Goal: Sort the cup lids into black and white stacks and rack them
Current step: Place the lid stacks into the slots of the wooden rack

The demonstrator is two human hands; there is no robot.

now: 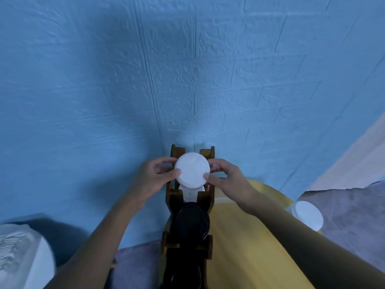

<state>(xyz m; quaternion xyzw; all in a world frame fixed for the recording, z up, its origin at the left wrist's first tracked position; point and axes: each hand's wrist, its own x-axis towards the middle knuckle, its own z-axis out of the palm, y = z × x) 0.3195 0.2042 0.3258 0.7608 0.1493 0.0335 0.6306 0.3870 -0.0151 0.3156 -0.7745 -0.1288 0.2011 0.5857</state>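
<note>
A: You've got the white lids (192, 171) lifted above the far end of the wooden rack (209, 198), which runs along the left edge of the desk (239, 236), close to the blue wall (187, 80). Your left hand (155, 177) pinches the rim on its side, thumb on the near face and fingers curled behind. Your right hand (228, 178) does the same on the other side.

B: That's the right place to hold them. They look thin, light and fairly stiff, probably plastic, so weight won't trouble you, but slipping might. It's a stack of at least two, and smooth lids slide over one another. Squeeze across the rims from both sides and keep the stack square.

A: Beneath your hands the racked white lids (190, 193) sit in the far bay, and the black lids (191, 222) fill the near bay, toward you. I'd judge your stack belongs in the far bay with its own colour.

B: Lower it between the wooden uprights. Your fingertips will likely meet the rails before the lids seat, so I'd move your pinch toward the top of the rim as it goes down. Don't press hard, because thin rims can flex or crack.

A: One more thing. The spare white pile (308, 214) sits right at the desk's right edge, just beside your right forearm. Light as those lids look, a nudge could send them off.
</note>
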